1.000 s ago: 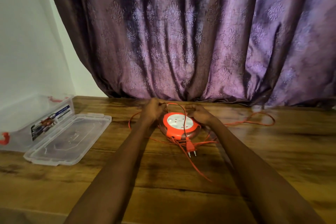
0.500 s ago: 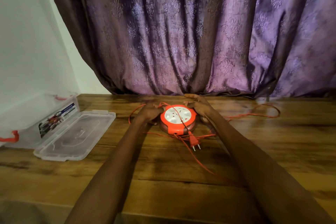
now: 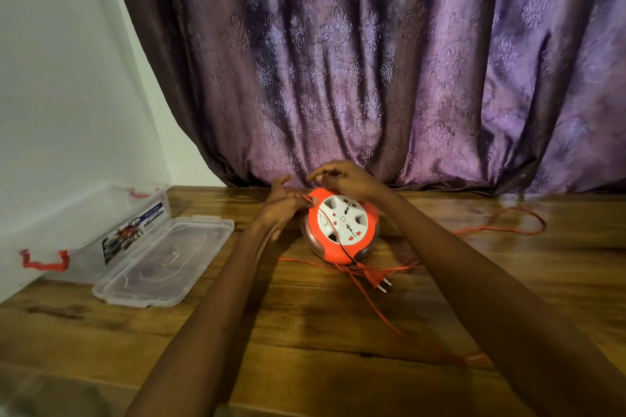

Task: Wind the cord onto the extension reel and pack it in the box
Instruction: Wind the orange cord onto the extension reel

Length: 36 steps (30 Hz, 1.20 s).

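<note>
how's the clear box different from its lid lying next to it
The box is deep, with raised walls; the lid is a shallow, flat tray. The box carries a printed label and red clips at its ends; the lid shows neither. The box stands against the white wall, while the lid lies on its near side, nearer the reel. Both are clear plastic, oblong, and rest on the wooden table.

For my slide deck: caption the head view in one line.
Both hands guide orange cord at the reel, clear box open alongside.
</note>
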Each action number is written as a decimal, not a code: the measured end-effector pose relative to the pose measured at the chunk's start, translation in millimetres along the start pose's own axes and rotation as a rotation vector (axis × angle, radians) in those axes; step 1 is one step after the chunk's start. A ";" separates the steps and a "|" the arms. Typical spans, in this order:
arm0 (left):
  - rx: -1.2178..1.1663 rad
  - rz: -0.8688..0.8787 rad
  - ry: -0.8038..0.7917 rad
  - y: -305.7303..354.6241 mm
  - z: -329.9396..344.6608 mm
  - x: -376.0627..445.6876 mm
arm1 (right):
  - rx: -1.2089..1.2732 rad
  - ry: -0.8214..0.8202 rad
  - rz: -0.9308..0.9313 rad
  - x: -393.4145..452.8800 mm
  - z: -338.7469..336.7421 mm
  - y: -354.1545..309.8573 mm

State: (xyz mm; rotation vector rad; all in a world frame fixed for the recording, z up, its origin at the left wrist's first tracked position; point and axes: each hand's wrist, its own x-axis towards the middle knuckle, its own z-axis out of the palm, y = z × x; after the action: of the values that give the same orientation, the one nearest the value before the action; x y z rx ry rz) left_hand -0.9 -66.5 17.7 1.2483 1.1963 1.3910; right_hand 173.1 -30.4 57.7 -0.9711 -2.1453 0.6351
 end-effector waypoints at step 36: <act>-0.393 -0.261 0.070 -10.0 -54.5 -23.0 | -0.346 0.065 0.614 -84.6 -24.7 63.4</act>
State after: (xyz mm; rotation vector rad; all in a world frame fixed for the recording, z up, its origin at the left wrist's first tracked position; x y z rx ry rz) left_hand -52.8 -92.9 3.2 0.7478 1.0268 1.3970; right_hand 261.1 -55.2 -0.9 -1.8475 -1.9238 0.5026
